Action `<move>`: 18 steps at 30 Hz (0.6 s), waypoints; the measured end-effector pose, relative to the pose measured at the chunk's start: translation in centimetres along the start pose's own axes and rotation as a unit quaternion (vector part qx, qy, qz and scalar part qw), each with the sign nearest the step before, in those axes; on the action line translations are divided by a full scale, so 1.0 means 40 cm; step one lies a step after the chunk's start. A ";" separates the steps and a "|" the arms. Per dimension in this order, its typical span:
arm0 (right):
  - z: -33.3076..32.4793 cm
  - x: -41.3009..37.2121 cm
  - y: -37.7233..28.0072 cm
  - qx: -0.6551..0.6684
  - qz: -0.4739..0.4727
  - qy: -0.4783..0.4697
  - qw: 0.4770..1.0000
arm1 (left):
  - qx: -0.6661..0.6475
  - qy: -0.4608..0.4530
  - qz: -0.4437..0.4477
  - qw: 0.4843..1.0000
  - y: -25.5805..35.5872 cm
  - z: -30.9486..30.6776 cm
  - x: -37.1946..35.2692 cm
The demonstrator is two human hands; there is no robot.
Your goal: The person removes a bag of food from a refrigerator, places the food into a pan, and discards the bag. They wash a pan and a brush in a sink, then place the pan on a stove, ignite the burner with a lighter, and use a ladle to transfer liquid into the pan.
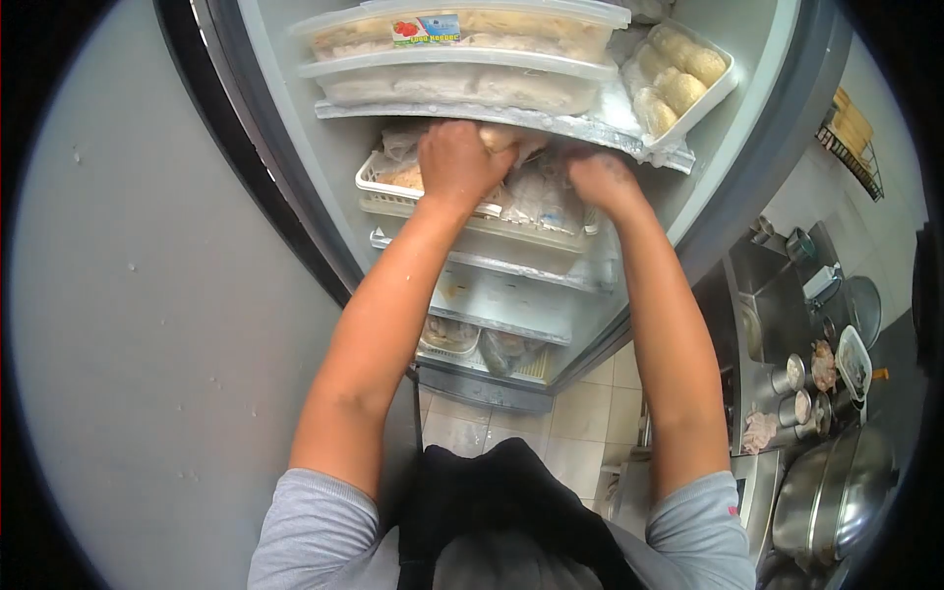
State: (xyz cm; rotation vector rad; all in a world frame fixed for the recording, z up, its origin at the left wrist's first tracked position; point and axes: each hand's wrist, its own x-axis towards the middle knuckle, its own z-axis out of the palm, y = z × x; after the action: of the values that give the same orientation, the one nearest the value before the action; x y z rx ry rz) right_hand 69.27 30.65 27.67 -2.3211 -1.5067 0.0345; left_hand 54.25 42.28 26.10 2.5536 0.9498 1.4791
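Both arms reach into an upright freezer, under a frosted shelf (472, 114). My left hand (459, 162) is over a white basket (379, 187), its fingers curled at a pale bagged item (499, 137); the fingertips are partly hidden. My right hand (602, 181) is beside clear plastic bags (541, 197), its fingers bent and mostly hidden in shadow under the shelf. Below the basket and bags lies a lidded clear container (521, 244).
Above are stacked food containers (452, 84) and a tray of round pale items (685, 79). Lower shelves hold a small basket (450, 336). The freezer door (147, 295) stands open at left. At right are a sink (762, 265) and a large metal pot (831, 497).
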 end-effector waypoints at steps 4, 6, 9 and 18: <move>0.030 -0.020 -0.034 -0.108 -0.028 -0.073 0.991 | -0.041 0.099 0.034 0.994 -0.015 -0.010 0.000; 0.034 -0.018 -0.071 -0.202 -0.011 -0.161 0.966 | -0.066 0.098 0.020 0.993 -0.024 -0.006 0.000; 0.024 0.009 -0.103 -0.250 -0.019 -0.198 0.948 | -0.104 0.105 -0.002 0.989 -0.030 -0.003 0.000; 0.080 0.035 -0.076 -0.274 0.015 -0.226 0.935 | -0.140 0.126 -0.042 0.981 -0.037 -0.009 -0.014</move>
State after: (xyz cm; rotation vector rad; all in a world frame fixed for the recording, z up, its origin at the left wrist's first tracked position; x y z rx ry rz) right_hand 66.49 33.93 25.91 -2.9282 -1.8891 0.1893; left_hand 53.06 43.08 25.36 2.1438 0.7934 1.7980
